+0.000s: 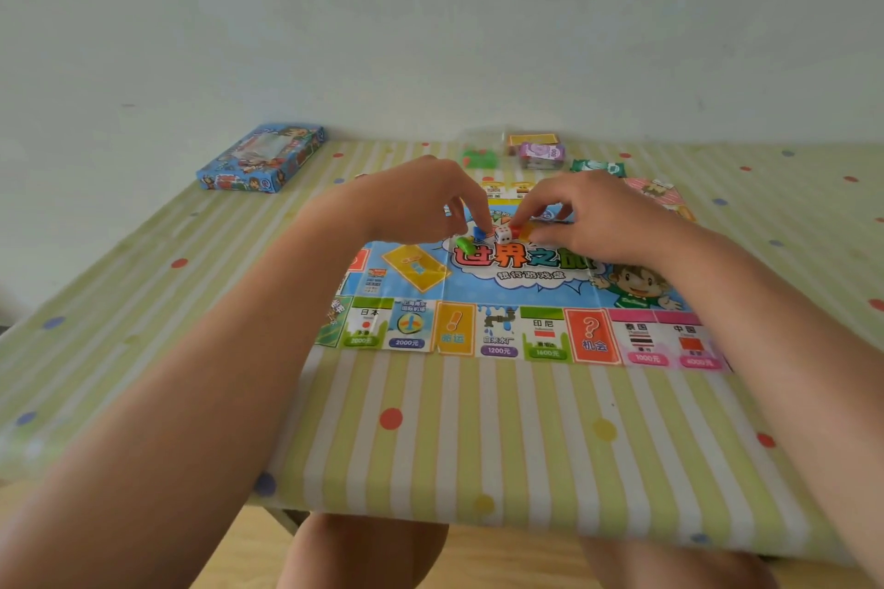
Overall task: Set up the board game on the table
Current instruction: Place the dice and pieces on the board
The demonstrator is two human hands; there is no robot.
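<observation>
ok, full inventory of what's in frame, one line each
game board: 1, multicolour paper sheet, laid flat mid-table
die: 1, white, board centre between the hands
green token: 1, green, left of the die
blue token: 1, blue, at the left fingertips
game box: 1, blue, far left of the table
card and money stacks: several, purple, orange, green, beyond the board
tablecloth: 1, green-white stripes with dots
left hand: over the tokens
right hand: fingers by a small red-orange piece, grip unclear

Home room w/ bare wall (430, 14), striped polka-dot tablecloth (478, 435), kids' game board (502, 330)
</observation>
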